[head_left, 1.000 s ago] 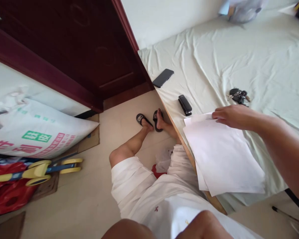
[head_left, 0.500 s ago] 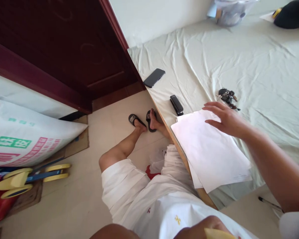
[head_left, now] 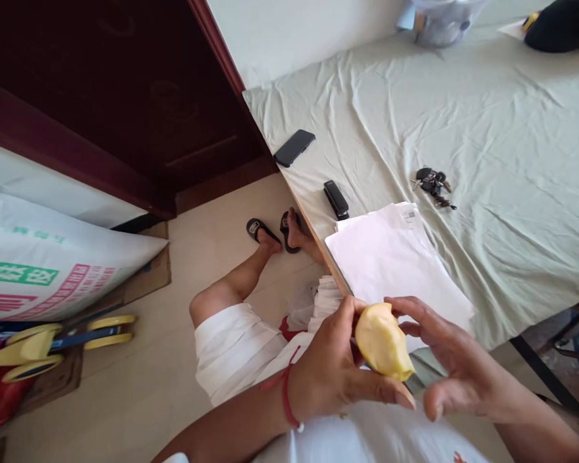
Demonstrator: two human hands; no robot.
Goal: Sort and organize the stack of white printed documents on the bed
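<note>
Left hand (head_left: 335, 370) grips one peeled apple (head_left: 382, 341); right hand (head_left: 446, 350) fingertips touching it

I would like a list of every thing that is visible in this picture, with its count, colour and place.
peeled fruit: one, pale yellow, between both hands
paper stack: one, white, table edge
stapler: one, black, beside the papers
phone: one, black, table corner
keys: one bunch, dark, on the cloth
tablecloth: one, pale green, over the table
door: one, dark red, upper left
printed sack: one, white with pink and green print, on the floor at left
sandals: two, black, on the feet
left hand: one, red cord at wrist, gripping the fruit
right hand: one, fingers touching the fruit
</note>
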